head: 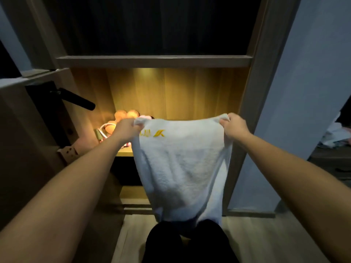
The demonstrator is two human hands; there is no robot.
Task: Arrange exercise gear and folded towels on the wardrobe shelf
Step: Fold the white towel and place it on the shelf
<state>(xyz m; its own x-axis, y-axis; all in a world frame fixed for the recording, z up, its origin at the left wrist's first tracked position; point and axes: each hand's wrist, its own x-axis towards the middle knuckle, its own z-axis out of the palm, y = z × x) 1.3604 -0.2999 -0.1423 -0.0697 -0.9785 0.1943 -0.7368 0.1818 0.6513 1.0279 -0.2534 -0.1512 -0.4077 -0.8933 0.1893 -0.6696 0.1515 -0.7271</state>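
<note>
Legs [190, 243]: dark trousers, two knees at the bottom edge, cut off by the frame; the towel's lower hem hangs just in front of them.
Towel [182, 168]: white, unfolded, hanging flat by its two top corners in front of the wardrobe, not on the shelf.
Embroidery [152, 133]: yellow, near the towel's upper left corner; unreadable.
Left grip [127, 128]: fingers curled tight, pinching the towel's top left corner.
Right grip [234, 126]: fingers curled tight, pinching the top right corner.
Lit shelf [124, 153]: wooden compartment, lit from above. At its left it holds rounded orange items [126, 114], something pink [144, 116] beside them, and a white looped cord [102, 128] nearer the front.
Hidden: towel and left forearm cover most of the shelf; what the items are, cannot tell.
Upper compartment [152, 25]: dark; contents not discernible.
Below the shelf: dark, mostly behind the towel.
Left edge: black door handle [77, 99].
Right edge: pale heap of cloth [336, 135], blurred, cut off.
</note>
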